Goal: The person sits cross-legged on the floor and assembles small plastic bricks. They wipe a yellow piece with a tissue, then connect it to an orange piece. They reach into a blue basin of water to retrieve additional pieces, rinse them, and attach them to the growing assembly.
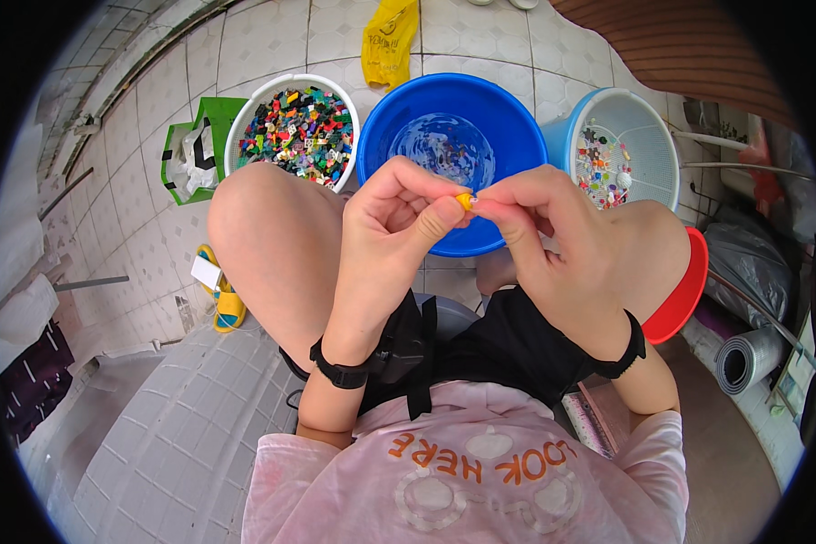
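Note:
My left hand (385,218) is closed in a pinch on a small yellow piece (464,200), held up in front of me. Thumb and forefinger of my right hand (553,236) are pinched together at the right end of that piece, where a tiny pale bit shows; it is too small to name. Below both hands stands a round blue basin (508,100) with water in it. Blurred small things show under the water, their kind unclear.
A white basket (245,113) full of colourful toy bricks stands left of the basin. To the right is a pale blue basket (657,136) with scattered small pieces. A green bag (218,122), a yellow plastic bag (388,45), yellow slippers (230,310) and a red basin (689,290) lie around.

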Demonstrator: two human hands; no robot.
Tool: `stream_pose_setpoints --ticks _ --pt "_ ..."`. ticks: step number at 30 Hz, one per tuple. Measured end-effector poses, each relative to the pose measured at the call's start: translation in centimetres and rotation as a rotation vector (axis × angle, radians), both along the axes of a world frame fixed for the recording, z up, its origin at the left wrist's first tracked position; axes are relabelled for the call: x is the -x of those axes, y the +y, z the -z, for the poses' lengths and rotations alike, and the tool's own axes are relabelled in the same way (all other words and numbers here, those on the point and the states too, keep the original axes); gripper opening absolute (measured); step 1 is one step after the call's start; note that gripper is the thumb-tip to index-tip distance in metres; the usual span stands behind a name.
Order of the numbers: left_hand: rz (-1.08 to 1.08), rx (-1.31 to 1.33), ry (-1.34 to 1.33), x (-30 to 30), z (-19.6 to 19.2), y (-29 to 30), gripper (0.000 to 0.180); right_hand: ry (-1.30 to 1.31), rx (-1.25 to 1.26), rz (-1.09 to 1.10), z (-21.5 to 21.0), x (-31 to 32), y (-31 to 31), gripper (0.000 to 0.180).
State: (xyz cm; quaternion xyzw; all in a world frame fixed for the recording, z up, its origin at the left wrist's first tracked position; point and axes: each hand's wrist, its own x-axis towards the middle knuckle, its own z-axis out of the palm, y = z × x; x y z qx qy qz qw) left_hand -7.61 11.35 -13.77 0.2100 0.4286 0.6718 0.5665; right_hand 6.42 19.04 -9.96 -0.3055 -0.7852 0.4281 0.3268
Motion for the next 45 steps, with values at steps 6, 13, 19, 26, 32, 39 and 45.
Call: stream_pose_setpoints --ticks 6,13,19,26,32,39,45 --pt "-0.023 0.016 0.080 0.1 -0.3 0.0 0.010 -0.043 -0.096 -0.100 0.0 0.3 1.0 0.006" --pt "0.016 0.082 0.160 0.9 -0.7 -0.1 0.012 -0.183 -0.084 -0.271 -1.1 0.5 2.9 0.007" --pt "0.043 0.063 0.143 1.1 -0.3 0.2 0.013 -0.237 -0.022 -0.303 -1.7 0.6 3.4 0.007" --pt "0.065 0.072 0.149 1.0 -0.1 0.3 0.012 -0.277 -0.031 -0.287 -1.8 0.5 3.4 0.007" --pt "0.069 0.025 0.171 1.6 0.4 0.2 0.013 -0.293 -0.054 -0.243 -2.0 0.0 3.9 0.006" --pt "0.117 -0.019 -0.021 1.7 1.0 0.1 0.014 -0.178 0.380 -0.178 -2.8 -0.2 2.8 0.005" --pt "0.118 -0.026 -0.052 1.6 1.2 0.1 0.015 -0.086 0.448 -0.157 -2.3 0.0 2.0 0.008"
